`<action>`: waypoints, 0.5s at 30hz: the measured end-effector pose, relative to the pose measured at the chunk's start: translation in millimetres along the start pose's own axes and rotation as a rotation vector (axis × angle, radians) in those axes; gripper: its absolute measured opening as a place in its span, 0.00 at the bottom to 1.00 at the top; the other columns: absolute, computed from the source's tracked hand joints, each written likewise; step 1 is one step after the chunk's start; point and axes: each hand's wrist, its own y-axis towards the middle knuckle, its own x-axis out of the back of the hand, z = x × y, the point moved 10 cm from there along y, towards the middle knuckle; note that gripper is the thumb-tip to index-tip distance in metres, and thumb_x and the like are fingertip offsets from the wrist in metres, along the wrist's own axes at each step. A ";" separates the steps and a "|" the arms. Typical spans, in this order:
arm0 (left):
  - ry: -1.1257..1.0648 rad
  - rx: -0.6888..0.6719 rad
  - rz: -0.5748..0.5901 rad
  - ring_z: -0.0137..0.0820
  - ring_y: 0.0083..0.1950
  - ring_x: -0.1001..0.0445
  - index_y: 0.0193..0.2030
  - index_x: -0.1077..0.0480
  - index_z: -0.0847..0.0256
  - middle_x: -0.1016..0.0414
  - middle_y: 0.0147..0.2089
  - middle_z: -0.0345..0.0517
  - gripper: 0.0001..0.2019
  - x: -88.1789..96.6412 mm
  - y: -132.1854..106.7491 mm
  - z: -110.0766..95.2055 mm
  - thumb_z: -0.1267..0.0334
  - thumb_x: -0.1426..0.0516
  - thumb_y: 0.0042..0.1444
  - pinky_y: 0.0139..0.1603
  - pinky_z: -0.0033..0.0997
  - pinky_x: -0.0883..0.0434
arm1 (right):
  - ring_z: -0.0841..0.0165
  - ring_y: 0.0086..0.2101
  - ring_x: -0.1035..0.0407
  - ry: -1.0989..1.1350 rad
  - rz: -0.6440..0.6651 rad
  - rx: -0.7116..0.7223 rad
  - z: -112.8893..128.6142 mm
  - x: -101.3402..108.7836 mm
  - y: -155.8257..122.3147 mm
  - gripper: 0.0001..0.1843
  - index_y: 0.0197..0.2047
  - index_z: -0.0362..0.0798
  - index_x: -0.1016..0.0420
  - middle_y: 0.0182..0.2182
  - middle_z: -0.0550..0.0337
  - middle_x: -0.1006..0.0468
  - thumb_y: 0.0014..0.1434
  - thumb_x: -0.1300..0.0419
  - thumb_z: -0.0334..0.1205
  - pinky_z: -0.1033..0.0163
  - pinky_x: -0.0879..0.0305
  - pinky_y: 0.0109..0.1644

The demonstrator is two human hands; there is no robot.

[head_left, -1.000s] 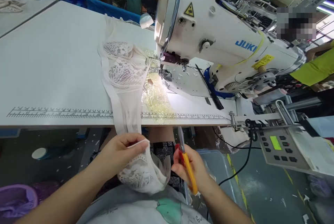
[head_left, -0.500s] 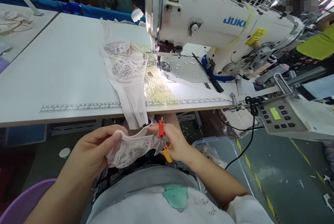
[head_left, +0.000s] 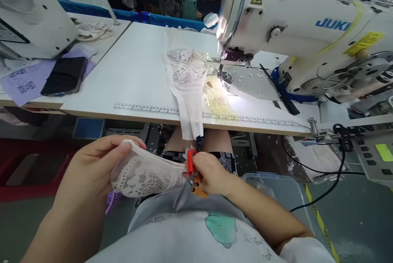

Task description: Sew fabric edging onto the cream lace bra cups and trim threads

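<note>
My left hand (head_left: pixel 101 162) pinches the upper left edge of a pale lace bra piece (head_left: pixel 147 175), held in front of my lap. My right hand (head_left: pixel 211 173) is closed round a pair of scissors (head_left: pixel 183 194) with a red and an orange handle; the blades point down and left. The right end of the lace piece meets my right fingers beside the scissors, and its exact hold there is partly hidden. Another pale lace bra (head_left: pixel 188 77) lies on the white sewing table (head_left: pixel 141 70), its lower end hanging over the front edge.
A JUKI sewing machine (head_left: pixel 285 21) stands at the right, its lamp lit. Black tweezers (head_left: pixel 281 91) lie near its base. At left are a phone (head_left: pixel 65 75), purple papers (head_left: pixel 27 81) and another machine (head_left: pixel 33 13). Below right sits a clear plastic bin (head_left: pixel 279 193).
The view has swung left, bringing the phone and second machine into sight. My hands are farther apart, with the lace piece drawn out straighter between them. The scissor blades show more.
</note>
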 end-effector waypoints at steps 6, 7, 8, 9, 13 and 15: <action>-0.086 0.136 0.022 0.28 0.27 0.28 0.23 0.26 0.62 0.23 0.30 0.40 0.11 24.0 16.0 32.9 0.62 0.31 0.35 0.22 0.21 0.32 | 0.67 0.29 0.29 0.172 -0.169 -0.084 0.4 26.6 -35.3 0.04 0.33 0.50 0.33 0.28 0.58 0.24 0.61 0.44 0.37 0.62 0.34 0.33; -0.089 0.148 0.016 0.28 0.28 0.28 0.24 0.26 0.62 0.23 0.30 0.39 0.11 26.3 17.1 36.6 0.62 0.31 0.35 0.23 0.21 0.31 | 0.67 0.28 0.30 0.199 -0.179 -0.113 -2.8 30.2 -41.5 0.03 0.34 0.50 0.33 0.29 0.58 0.23 0.61 0.43 0.37 0.62 0.34 0.32; -0.089 0.158 0.012 0.28 0.28 0.28 0.24 0.26 0.62 0.23 0.30 0.39 0.11 27.6 17.9 39.3 0.62 0.31 0.36 0.24 0.21 0.31 | 0.68 0.27 0.30 0.225 -0.184 -0.150 -7.4 32.6 -47.9 0.03 0.34 0.50 0.33 0.29 0.58 0.23 0.61 0.43 0.37 0.63 0.34 0.31; -0.086 0.170 0.014 0.28 0.28 0.28 0.24 0.26 0.63 0.23 0.30 0.39 0.11 27.6 18.1 41.6 0.62 0.31 0.35 0.24 0.21 0.31 | 0.68 0.26 0.31 0.258 -0.187 -0.194 -13.3 33.9 -54.5 0.03 0.35 0.50 0.33 0.29 0.58 0.23 0.61 0.42 0.38 0.63 0.34 0.29; -0.056 0.158 -0.009 0.27 0.27 0.28 0.25 0.26 0.63 0.23 0.29 0.40 0.14 29.4 17.6 42.3 0.58 0.30 0.35 0.23 0.19 0.32 | 0.68 0.29 0.30 0.431 -0.187 -0.412 -42.2 30.4 -80.6 0.09 0.35 0.49 0.34 0.31 0.56 0.24 0.61 0.40 0.44 0.63 0.32 0.30; 0.042 0.096 -0.032 0.27 0.27 0.29 0.26 0.26 0.62 0.23 0.30 0.41 0.15 33.9 17.4 38.4 0.54 0.31 0.40 0.23 0.19 0.32 | 0.67 0.29 0.30 0.457 -0.194 -0.482 -51.5 30.9 -89.0 0.11 0.34 0.49 0.34 0.31 0.56 0.24 0.60 0.39 0.46 0.63 0.32 0.30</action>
